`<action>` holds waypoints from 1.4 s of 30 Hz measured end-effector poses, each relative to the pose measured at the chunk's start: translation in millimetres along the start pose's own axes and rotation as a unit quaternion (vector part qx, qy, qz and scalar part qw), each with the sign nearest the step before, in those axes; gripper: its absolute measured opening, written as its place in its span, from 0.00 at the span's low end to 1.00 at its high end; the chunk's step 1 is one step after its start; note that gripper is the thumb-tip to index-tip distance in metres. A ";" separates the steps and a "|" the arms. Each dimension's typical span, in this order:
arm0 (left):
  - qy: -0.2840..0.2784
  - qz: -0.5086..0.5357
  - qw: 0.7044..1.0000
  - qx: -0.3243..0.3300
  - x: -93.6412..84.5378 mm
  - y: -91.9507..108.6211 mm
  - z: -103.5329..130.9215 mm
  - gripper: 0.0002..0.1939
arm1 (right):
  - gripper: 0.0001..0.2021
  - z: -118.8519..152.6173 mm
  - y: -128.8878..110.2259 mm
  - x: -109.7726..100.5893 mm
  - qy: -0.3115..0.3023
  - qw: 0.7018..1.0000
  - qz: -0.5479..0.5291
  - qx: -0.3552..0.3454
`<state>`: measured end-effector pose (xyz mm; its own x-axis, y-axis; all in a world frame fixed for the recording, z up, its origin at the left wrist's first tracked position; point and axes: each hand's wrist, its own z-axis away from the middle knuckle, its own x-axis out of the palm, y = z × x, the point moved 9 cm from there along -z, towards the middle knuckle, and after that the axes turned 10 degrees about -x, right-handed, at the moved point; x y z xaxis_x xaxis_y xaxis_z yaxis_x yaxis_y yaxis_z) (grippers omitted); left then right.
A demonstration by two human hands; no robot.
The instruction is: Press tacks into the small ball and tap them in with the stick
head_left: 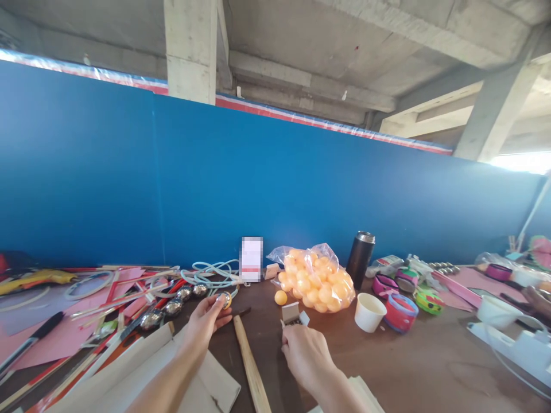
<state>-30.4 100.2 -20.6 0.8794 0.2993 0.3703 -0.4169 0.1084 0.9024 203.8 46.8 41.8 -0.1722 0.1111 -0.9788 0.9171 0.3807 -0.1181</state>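
Observation:
My left hand [207, 322] is closed in a pinch around a small round object [226, 299], orange-yellow with a grey, shiny face. My right hand [307, 347] reaches over a small open cardboard box [290, 312], fingers pressed together at its edge. Small dark pieces show inside the box; what the fingertips hold, if anything, is hidden. Between the hands lies a hammer with a wooden handle [251, 367]. Just behind the box a loose orange ball [280, 297] rests beside a clear bag of orange balls [316, 281].
A black bottle [360, 261] and a white paper cup [370, 312] stand right of the bag. Farther right are colourful wristbands [401, 312] and a white power strip [512, 350]. Shiny metal balls [173, 307], coiled pale cord [210, 272] and sticks clutter the left. A blue partition [279, 183] rises behind.

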 end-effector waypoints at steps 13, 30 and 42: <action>-0.015 -0.021 1.000 -0.004 1.5 -4.4 -2.1 0.18 | 0.05 1.5 1.9 -7.9 -0.006 0.999 0.033 0.027; -0.028 -0.018 0.999 -0.013 4.4 -6.1 -3.8 0.18 | 0.12 -2.9 12.8 -3.0 0.007 0.999 0.033 0.035; -0.009 -0.035 0.999 -0.009 5.1 -3.7 0.4 0.17 | 0.11 -4.7 11.9 3.8 0.039 0.998 0.037 0.016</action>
<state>-24.3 100.9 -22.0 0.9109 0.2726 0.3098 -0.3574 0.1457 0.9225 212.4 56.0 37.5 -0.1305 0.2091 -0.9692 0.9390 0.3397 -0.0532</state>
